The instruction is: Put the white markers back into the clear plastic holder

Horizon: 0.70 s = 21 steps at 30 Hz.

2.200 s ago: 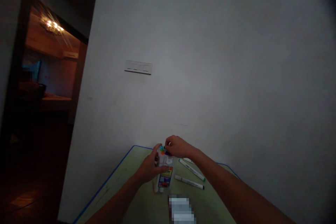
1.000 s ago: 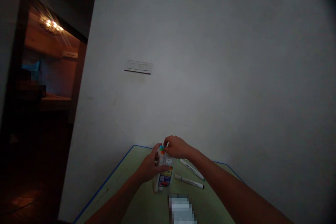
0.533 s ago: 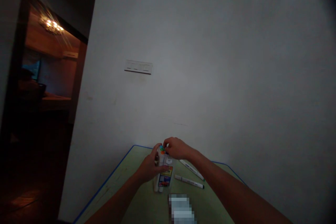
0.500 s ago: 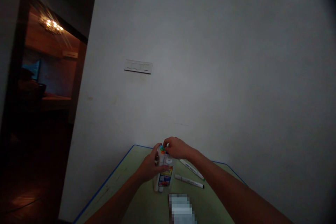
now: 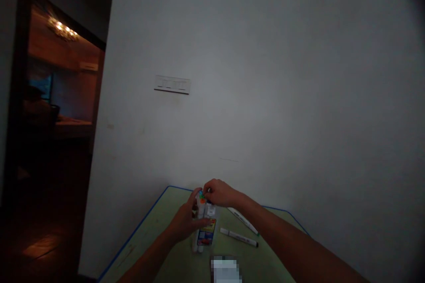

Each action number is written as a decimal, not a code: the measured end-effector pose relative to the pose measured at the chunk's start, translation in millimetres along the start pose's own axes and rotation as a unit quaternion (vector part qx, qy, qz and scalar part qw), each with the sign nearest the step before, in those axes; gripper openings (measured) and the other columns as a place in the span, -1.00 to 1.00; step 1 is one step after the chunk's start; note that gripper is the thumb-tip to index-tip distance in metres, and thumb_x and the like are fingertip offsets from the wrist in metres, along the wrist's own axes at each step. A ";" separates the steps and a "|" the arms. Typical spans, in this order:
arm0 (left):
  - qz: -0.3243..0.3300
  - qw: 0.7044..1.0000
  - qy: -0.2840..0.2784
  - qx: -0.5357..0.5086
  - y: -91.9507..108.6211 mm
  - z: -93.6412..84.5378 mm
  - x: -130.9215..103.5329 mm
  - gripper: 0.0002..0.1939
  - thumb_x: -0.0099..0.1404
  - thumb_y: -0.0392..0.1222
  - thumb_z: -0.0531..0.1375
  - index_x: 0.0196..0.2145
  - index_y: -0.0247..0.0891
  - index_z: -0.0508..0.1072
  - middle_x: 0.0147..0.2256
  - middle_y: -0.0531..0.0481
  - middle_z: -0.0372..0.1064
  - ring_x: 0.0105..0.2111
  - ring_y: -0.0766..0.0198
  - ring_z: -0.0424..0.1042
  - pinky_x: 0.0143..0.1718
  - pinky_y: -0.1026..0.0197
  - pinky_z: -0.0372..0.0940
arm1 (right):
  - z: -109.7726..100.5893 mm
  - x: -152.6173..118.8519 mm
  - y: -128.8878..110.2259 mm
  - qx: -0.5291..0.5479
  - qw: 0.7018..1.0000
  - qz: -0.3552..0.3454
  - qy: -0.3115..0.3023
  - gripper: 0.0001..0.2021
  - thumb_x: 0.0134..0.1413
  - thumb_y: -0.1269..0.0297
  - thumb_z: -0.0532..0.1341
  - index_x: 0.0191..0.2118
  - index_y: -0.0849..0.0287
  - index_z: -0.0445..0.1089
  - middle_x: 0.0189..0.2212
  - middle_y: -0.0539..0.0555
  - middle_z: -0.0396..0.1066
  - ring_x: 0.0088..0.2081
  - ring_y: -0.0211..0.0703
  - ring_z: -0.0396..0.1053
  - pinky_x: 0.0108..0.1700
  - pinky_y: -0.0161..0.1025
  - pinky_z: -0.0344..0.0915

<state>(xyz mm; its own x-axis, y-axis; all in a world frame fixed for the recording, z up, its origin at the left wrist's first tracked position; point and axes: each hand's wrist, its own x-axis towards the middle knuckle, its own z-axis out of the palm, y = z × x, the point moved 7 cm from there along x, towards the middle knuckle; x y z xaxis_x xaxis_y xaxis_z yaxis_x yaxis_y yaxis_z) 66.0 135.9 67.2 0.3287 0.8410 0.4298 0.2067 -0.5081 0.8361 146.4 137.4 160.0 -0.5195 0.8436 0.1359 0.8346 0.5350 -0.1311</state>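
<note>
A clear plastic marker case (image 5: 206,233) with a colourful printed label stands on the green table (image 5: 175,254), with white markers in it. Coloured marker ends, blue, green and orange, show at its top. My left hand (image 5: 184,222) is wrapped round the case from the left, thumb across the label. At the top of the case my right hand (image 5: 222,193) is closed in a pinch by the coloured ends. What lies between its fingertips is hidden. Right of the case lie two loose white markers, one with a black end (image 5: 239,237) and one with a green end (image 5: 245,222).
A flat, blurred-out rectangular object (image 5: 226,269) lies at the near side of the table. The table has a blue edge and meets a pale wall (image 5: 265,97) with a switch plate (image 5: 171,85). A doorway (image 5: 63,97) opens into a dim room at left.
The camera view has shifted slightly, so case and markers sit a little lower in the picture. Both hands stay at the case, the right one still pinching at its top.
</note>
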 end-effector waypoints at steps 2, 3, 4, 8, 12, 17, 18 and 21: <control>0.007 1.000 -0.004 0.000 -1.5 0.3 0.2 -0.11 -0.05 -0.15 0.29 0.13 -0.15 -0.13 -0.22 -0.03 0.33 -0.34 0.24 0.36 -0.35 0.21 0.26 | 1.5 -1.0 2.1 0.009 1.000 0.007 0.016 -0.75 -0.08 0.36 0.05 -0.30 0.20 0.45 -0.42 0.06 0.47 -0.45 -0.31 0.33 -0.48 -0.43 0.09; 0.010 1.000 -0.005 -0.001 -1.9 0.3 0.3 -0.11 -0.04 -0.15 0.28 0.13 -0.15 -0.15 -0.22 -0.04 0.33 -0.33 0.23 0.36 -0.35 0.21 0.26 | 1.6 -1.9 2.6 0.013 1.000 0.012 0.025 -0.75 -0.09 0.36 0.06 -0.31 0.20 0.45 -0.43 0.06 0.46 -0.45 -0.31 0.33 -0.49 -0.43 0.09; 0.012 1.000 -0.007 -0.002 -1.8 0.3 0.3 -0.11 -0.03 -0.15 0.28 0.14 -0.15 -0.16 -0.22 -0.04 0.32 -0.33 0.23 0.36 -0.34 0.20 0.27 | 1.1 -2.9 2.9 0.014 0.999 0.018 0.036 -0.75 -0.09 0.36 0.06 -0.33 0.20 0.45 -0.43 0.06 0.46 -0.45 -0.31 0.33 -0.48 -0.43 0.08; 0.022 0.999 -0.022 -0.030 2.8 1.9 0.6 -0.16 0.01 -0.18 0.25 0.13 -0.14 -0.17 -0.20 -0.05 0.31 -0.32 0.23 0.38 -0.32 0.18 0.28 | -2.0 -8.2 2.7 0.014 0.996 0.047 0.068 -0.76 -0.09 0.35 0.05 -0.35 0.19 0.46 -0.42 0.07 0.46 -0.43 -0.29 0.32 -0.48 -0.40 0.05; 0.023 0.999 -0.025 -0.037 5.8 3.3 1.5 -0.17 -0.01 -0.19 0.26 0.11 -0.15 -0.13 -0.21 -0.04 0.31 -0.34 0.24 0.38 -0.35 0.19 0.28 | -1.9 -11.8 2.8 0.011 0.995 0.065 0.077 -0.75 -0.07 0.33 0.05 -0.34 0.19 0.45 -0.39 0.08 0.46 -0.42 -0.27 0.31 -0.48 -0.39 0.03; 0.025 0.999 -0.018 -0.035 3.0 3.7 3.0 -0.17 -0.02 -0.21 0.27 0.10 -0.16 -0.13 -0.25 -0.02 0.31 -0.36 0.25 0.37 -0.37 0.21 0.28 | -0.5 -12.0 3.1 -0.002 0.994 0.075 0.080 -0.74 -0.03 0.31 0.03 -0.34 0.22 0.44 -0.39 0.11 0.45 -0.42 -0.28 0.31 -0.49 -0.39 0.02; 0.026 0.999 -0.016 -0.036 2.2 3.6 3.4 -0.17 -0.02 -0.21 0.27 0.10 -0.16 -0.13 -0.24 -0.02 0.31 -0.37 0.26 0.37 -0.37 0.21 0.28 | -0.5 -11.9 2.8 -0.003 0.994 0.074 0.079 -0.75 -0.04 0.31 0.04 -0.34 0.23 0.44 -0.40 0.10 0.45 -0.42 -0.28 0.31 -0.49 -0.40 0.03; 0.029 0.999 -0.015 -0.039 1.0 3.4 4.2 -0.17 -0.02 -0.20 0.27 0.10 -0.17 -0.12 -0.23 -0.02 0.30 -0.37 0.27 0.37 -0.38 0.21 0.28 | -2.0 -11.8 2.2 -0.003 0.994 0.072 0.083 -0.77 -0.06 0.34 0.05 -0.35 0.23 0.45 -0.41 0.10 0.46 -0.43 -0.29 0.31 -0.49 -0.40 0.04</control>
<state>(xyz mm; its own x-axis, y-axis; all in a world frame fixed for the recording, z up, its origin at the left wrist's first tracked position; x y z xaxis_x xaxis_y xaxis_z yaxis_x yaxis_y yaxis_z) 70.7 138.3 68.7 0.3664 0.8043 0.4679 0.1150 -0.5381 0.8350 154.7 128.6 160.0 -0.3585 0.8918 0.2761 0.8990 0.4095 -0.1554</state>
